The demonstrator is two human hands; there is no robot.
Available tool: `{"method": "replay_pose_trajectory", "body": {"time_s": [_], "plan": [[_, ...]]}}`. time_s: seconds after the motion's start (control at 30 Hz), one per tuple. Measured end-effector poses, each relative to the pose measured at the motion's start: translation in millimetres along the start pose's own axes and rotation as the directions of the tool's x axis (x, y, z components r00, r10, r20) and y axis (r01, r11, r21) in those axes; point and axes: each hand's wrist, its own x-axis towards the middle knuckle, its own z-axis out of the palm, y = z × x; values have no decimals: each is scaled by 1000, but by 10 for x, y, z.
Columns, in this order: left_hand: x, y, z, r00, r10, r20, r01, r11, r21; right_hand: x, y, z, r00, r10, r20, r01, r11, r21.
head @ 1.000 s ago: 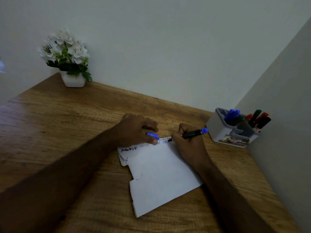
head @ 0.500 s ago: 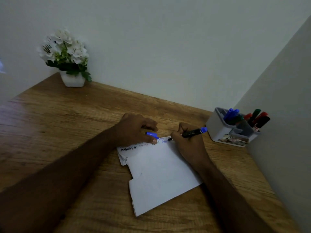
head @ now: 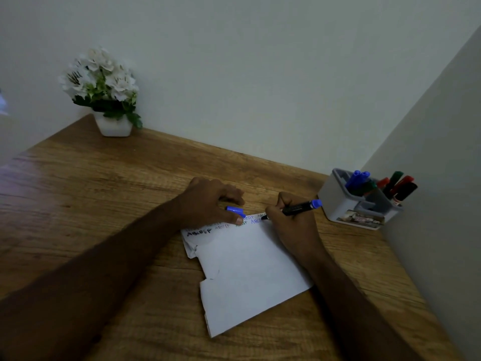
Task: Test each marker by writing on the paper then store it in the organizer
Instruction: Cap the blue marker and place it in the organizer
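Little is changed since the earlier frames: only a slight advance of the marker (head: 291, 210) tip along the writing line is seen. It is pinched in the right hand (head: 291, 227), tip on the paper's (head: 247, 269) far edge beside blue letters. A blue cap (head: 235, 210) is held in the left hand's (head: 210, 201) curled fingers, which also press the paper to the desk (head: 104, 191). Testing is judged under way; next, recapping and a reach right to the organizer (head: 335, 204), already stocked with markers, are called for.
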Motion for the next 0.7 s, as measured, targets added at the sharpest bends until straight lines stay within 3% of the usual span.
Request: {"method": "replay_pose_trajectory", "body": {"time_s": [0.7], "plan": [[1,-9,0,1000,-5,17,5,1000,12,9,17,-5,1000,-6,-6,6,1000,-23]]}}
